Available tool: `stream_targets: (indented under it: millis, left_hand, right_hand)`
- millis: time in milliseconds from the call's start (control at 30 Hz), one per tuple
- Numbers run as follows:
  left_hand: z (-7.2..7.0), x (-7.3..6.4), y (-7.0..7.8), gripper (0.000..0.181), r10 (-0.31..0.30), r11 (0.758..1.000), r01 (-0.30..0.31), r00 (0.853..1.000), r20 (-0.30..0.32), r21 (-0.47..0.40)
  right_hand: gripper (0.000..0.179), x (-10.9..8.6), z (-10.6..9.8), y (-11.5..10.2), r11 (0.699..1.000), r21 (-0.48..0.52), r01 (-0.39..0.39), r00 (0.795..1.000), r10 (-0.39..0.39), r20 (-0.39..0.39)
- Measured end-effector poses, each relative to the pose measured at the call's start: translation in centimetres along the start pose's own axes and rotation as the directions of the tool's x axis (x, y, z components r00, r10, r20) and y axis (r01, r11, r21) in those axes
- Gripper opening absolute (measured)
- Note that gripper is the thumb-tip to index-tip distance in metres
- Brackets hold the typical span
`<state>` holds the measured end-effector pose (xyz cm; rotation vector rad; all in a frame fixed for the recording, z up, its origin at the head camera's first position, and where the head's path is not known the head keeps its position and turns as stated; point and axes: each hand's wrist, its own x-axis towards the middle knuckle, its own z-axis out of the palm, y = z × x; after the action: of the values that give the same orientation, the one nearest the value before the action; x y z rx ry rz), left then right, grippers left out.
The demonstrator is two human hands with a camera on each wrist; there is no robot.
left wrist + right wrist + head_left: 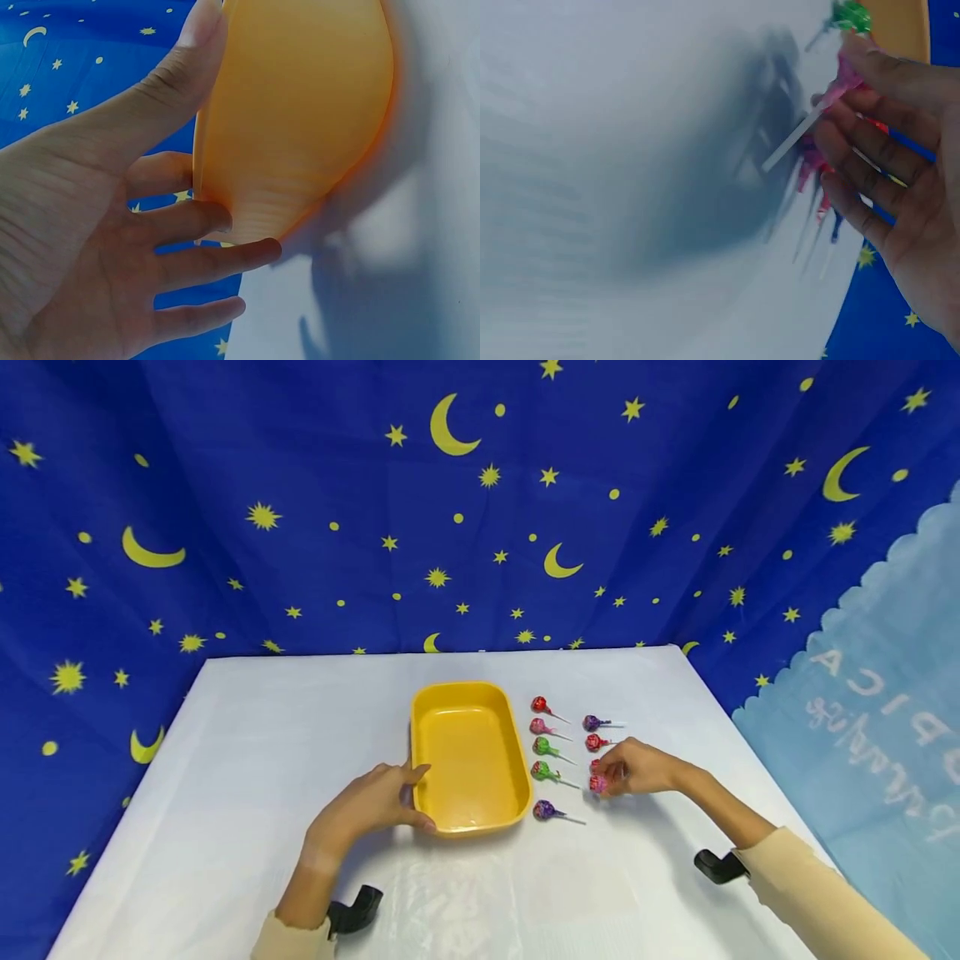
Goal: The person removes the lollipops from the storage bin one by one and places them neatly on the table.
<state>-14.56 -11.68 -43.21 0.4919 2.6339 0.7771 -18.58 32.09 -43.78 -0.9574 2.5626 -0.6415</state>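
Note:
My left hand (371, 802) holds the left side of a yellow tray (522, 793), index finger over the rim and thumb near its front corner. In the left wrist view the other fingers spread beside the tray wall (300, 97). My right hand (641, 768) pinches a pink-wrapped lollipop (597, 784) between thumb and fingers, its white stick slanting down in the right wrist view. Just behind, partly hidden by the fingers, is another lollipop. Farther back in that column lie a red lollipop (594, 742) and a purple lollipop (592, 723).
Between tray and right hand runs a column of lollipops: red (539, 704), pink (538, 726), two green ones (543, 746), and purple (544, 810) nearest me. A white cloth covers the table (300, 718). Behind hangs a blue curtain (337, 468) with moons and stars.

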Motion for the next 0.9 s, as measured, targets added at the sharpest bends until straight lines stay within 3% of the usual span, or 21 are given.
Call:
stream_targets:
  millis: [333,567,733,900]
  left_hand:
    - [-0.2,-0.7,-0.1,0.093,-0.012,1.0,0.013,1.0,0.009,-0.007]
    - [0.0,-1.3,-0.9,0.091,0.121,0.992,-0.121,0.993,0.002,-0.022]
    - [-0.2,-2.6,-1.5,0.087,0.076,0.996,-0.076,0.997,0.003,-0.037]
    - [0.2,-4.5,-2.8,0.081,0.045,0.999,-0.044,0.998,-0.054,0.019]
  right_hand:
    - [0.017,-0.1,0.8,0.6,0.992,-0.071,-0.108,0.993,0.111,0.034]
    - [0.025,0.1,1.2,1.1,0.976,-0.109,-0.19,0.981,0.192,0.004]
    - [0.028,0.4,1.5,1.2,0.977,-0.094,-0.191,0.982,0.191,-0.009]
    - [0.033,-0.5,0.8,1.4,0.976,-0.086,-0.2,0.979,0.197,-0.046]
